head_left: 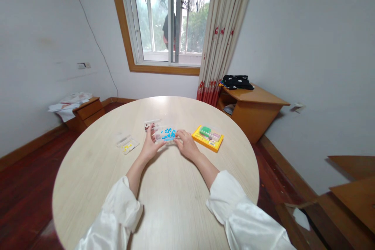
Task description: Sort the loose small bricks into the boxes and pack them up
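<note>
A small clear plastic box with blue pieces inside (165, 133) is held over the round table (164, 203) between both my hands. My left hand (150, 145) grips its left end with fingers curled around it. My right hand (185, 143) grips its right end the same way. Just behind the box lies a clear box with dark red pieces (150, 124). To the left rests an open clear box with yellow pieces (127, 145). To the right sits a yellow tray (208, 137) carrying green and pink boxes.
A wooden side table (254, 109) with dark folded cloth (236, 82) stands at the right past the table's edge. A low wooden cabinet with papers (76, 109) stands at the left wall. A curtain (224, 35) hangs beside the window.
</note>
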`<action>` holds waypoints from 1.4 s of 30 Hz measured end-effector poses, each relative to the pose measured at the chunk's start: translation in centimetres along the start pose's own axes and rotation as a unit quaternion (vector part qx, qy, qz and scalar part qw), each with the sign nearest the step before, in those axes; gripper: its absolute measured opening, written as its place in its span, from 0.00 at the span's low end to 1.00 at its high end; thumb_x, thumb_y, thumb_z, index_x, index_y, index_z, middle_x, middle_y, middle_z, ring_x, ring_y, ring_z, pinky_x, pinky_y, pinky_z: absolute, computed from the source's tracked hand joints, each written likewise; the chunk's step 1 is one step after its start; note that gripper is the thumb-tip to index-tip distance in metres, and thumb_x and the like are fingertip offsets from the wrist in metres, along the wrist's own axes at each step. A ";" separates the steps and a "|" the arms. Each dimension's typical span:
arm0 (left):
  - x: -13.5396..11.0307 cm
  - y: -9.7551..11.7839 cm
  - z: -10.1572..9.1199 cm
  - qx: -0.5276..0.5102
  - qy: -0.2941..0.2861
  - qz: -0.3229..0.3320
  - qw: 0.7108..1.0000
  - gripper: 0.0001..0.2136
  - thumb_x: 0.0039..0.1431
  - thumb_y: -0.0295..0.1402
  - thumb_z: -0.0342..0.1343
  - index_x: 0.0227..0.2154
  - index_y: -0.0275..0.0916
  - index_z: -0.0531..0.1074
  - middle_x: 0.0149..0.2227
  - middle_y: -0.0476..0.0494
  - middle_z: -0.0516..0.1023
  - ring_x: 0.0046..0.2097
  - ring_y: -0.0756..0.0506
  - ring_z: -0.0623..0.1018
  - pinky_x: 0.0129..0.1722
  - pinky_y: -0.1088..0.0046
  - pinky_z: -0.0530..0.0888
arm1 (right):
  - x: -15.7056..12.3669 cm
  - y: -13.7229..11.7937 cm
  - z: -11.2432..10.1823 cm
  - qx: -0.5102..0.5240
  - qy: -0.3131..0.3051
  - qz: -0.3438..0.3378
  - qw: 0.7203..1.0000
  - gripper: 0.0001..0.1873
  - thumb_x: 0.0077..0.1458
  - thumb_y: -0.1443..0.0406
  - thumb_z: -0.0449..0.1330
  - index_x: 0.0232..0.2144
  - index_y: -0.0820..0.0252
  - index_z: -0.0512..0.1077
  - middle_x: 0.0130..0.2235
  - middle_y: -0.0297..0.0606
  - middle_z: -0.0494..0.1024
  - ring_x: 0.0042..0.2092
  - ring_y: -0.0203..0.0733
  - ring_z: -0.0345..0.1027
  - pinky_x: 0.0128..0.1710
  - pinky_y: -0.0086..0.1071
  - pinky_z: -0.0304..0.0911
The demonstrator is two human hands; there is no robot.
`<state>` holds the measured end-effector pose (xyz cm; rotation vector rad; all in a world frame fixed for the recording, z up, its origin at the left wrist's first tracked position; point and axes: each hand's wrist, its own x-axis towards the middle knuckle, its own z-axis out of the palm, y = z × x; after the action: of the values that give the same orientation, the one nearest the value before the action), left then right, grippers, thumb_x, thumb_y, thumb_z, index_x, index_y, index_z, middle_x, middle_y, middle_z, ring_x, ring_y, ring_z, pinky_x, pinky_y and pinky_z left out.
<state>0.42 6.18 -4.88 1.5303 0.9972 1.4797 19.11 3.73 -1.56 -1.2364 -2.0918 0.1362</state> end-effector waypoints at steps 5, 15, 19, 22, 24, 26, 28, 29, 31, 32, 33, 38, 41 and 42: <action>-0.2 1.0 -0.5 -0.022 -0.030 -0.027 0.999 0.42 0.40 0.32 0.66 0.57 0.47 0.49 0.53 0.38 0.66 0.51 0.42 0.74 0.53 0.54 0.70 | -0.3 0.3 0.1 0.033 -0.006 -0.018 0.999 0.05 0.58 0.69 0.54 0.38 0.61 0.68 0.48 0.44 0.73 0.51 0.40 0.65 0.51 0.33 0.59; -0.5 2.4 -0.3 -0.032 -0.011 -0.089 0.995 0.34 0.37 0.36 0.68 0.46 0.44 0.54 0.41 0.47 0.71 0.43 0.45 0.78 0.48 0.55 0.74 | -0.2 0.7 1.0 0.223 0.018 0.065 0.972 0.36 0.49 0.67 0.63 0.57 0.56 0.52 0.51 0.43 0.70 0.49 0.38 0.70 0.51 0.35 0.65; -0.6 2.7 -0.2 -0.012 -0.020 -0.103 0.994 0.31 0.36 0.38 0.68 0.42 0.42 0.57 0.40 0.45 0.73 0.41 0.44 0.78 0.45 0.57 0.75 | -0.2 0.9 1.1 0.170 0.053 0.038 0.983 0.44 0.47 0.70 0.63 0.63 0.54 0.47 0.56 0.45 0.65 0.55 0.41 0.63 0.54 0.38 0.62; -0.6 2.9 0.0 -0.014 -0.017 -0.106 0.994 0.28 0.35 0.39 0.68 0.38 0.41 0.59 0.37 0.45 0.75 0.42 0.43 0.78 0.42 0.60 0.75 | -0.1 1.1 1.0 0.115 0.079 0.002 0.990 0.36 0.48 0.71 0.61 0.59 0.52 0.58 0.56 0.44 0.64 0.58 0.43 0.58 0.57 0.42 0.59; -0.6 3.0 0.1 -0.023 -0.011 -0.111 0.993 0.27 0.35 0.39 0.68 0.36 0.41 0.59 0.34 0.47 0.75 0.40 0.44 0.78 0.41 0.62 0.75 | -0.1 1.2 0.9 0.092 0.094 -0.014 0.991 0.29 0.48 0.72 0.60 0.53 0.53 0.66 0.54 0.43 0.65 0.57 0.45 0.59 0.57 0.43 0.59; -0.6 3.1 0.2 -0.028 -0.008 -0.114 0.993 0.26 0.35 0.39 0.68 0.35 0.40 0.60 0.32 0.48 0.75 0.37 0.45 0.78 0.39 0.64 0.75 | -0.1 1.2 0.9 0.080 0.109 -0.033 0.990 0.23 0.48 0.72 0.60 0.48 0.54 0.70 0.53 0.44 0.67 0.56 0.46 0.61 0.56 0.44 0.61; -0.5 3.1 0.2 -0.028 -0.007 -0.113 0.993 0.25 0.36 0.40 0.67 0.34 0.40 0.60 0.31 0.49 0.75 0.34 0.46 0.78 0.38 0.65 0.74 | -0.1 1.1 0.9 0.069 0.115 -0.052 0.990 0.20 0.49 0.72 0.60 0.46 0.55 0.72 0.52 0.44 0.68 0.54 0.46 0.62 0.54 0.44 0.62; -0.5 3.0 0.2 -0.027 -0.006 -0.113 0.993 0.25 0.36 0.40 0.67 0.33 0.40 0.60 0.30 0.49 0.75 0.33 0.47 0.78 0.37 0.66 0.74 | -0.1 1.0 0.8 0.064 0.115 -0.059 0.990 0.19 0.49 0.72 0.60 0.45 0.55 0.73 0.51 0.44 0.68 0.53 0.46 0.62 0.53 0.44 0.63; -0.4 2.9 0.2 -0.026 -0.007 -0.114 0.993 0.25 0.35 0.41 0.67 0.33 0.39 0.60 0.29 0.50 0.75 0.31 0.47 0.78 0.35 0.67 0.74 | -0.1 0.8 0.8 0.055 0.111 -0.072 0.990 0.18 0.50 0.72 0.59 0.44 0.55 0.73 0.51 0.44 0.70 0.52 0.46 0.63 0.52 0.44 0.63; -0.4 2.8 0.2 -0.025 -0.007 -0.115 0.993 0.25 0.35 0.41 0.67 0.33 0.39 0.60 0.29 0.50 0.75 0.31 0.47 0.78 0.35 0.67 0.74 | -0.1 0.6 0.8 0.053 0.109 -0.079 0.990 0.18 0.50 0.72 0.59 0.44 0.55 0.73 0.50 0.43 0.70 0.52 0.46 0.64 0.51 0.43 0.63; -0.4 2.8 0.2 -0.025 -0.006 -0.114 0.993 0.25 0.35 0.41 0.67 0.33 0.39 0.59 0.29 0.50 0.75 0.30 0.47 0.78 0.34 0.67 0.74 | -0.1 0.5 0.7 0.050 0.107 -0.085 0.989 0.18 0.50 0.72 0.59 0.44 0.55 0.73 0.50 0.43 0.71 0.52 0.46 0.64 0.51 0.43 0.63; -0.4 2.8 0.3 -0.025 -0.003 -0.114 0.993 0.25 0.36 0.42 0.67 0.34 0.40 0.59 0.28 0.51 0.75 0.27 0.48 0.77 0.31 0.70 0.72 | -0.1 0.3 0.6 0.036 0.113 -0.109 0.987 0.15 0.51 0.71 0.60 0.43 0.57 0.73 0.47 0.43 0.73 0.50 0.46 0.66 0.49 0.42 0.63; -0.5 2.9 0.3 -0.024 -0.006 -0.119 0.993 0.26 0.36 0.42 0.66 0.34 0.40 0.59 0.27 0.51 0.75 0.27 0.48 0.76 0.30 0.70 0.72 | 0.0 0.2 0.6 0.035 0.113 -0.111 0.987 0.14 0.51 0.71 0.61 0.42 0.57 0.74 0.45 0.43 0.74 0.50 0.46 0.66 0.48 0.42 0.63; -0.5 2.8 0.4 -0.024 -0.006 -0.120 0.993 0.26 0.36 0.42 0.67 0.34 0.40 0.59 0.27 0.51 0.75 0.27 0.48 0.76 0.30 0.71 0.72 | 0.0 0.2 0.6 0.037 0.112 -0.112 0.987 0.13 0.51 0.71 0.61 0.42 0.58 0.74 0.45 0.43 0.75 0.49 0.46 0.66 0.49 0.42 0.63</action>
<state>0.83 4.62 -2.46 1.3329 1.0891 1.3152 18.94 3.99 -2.13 -0.9190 -1.9923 -0.0259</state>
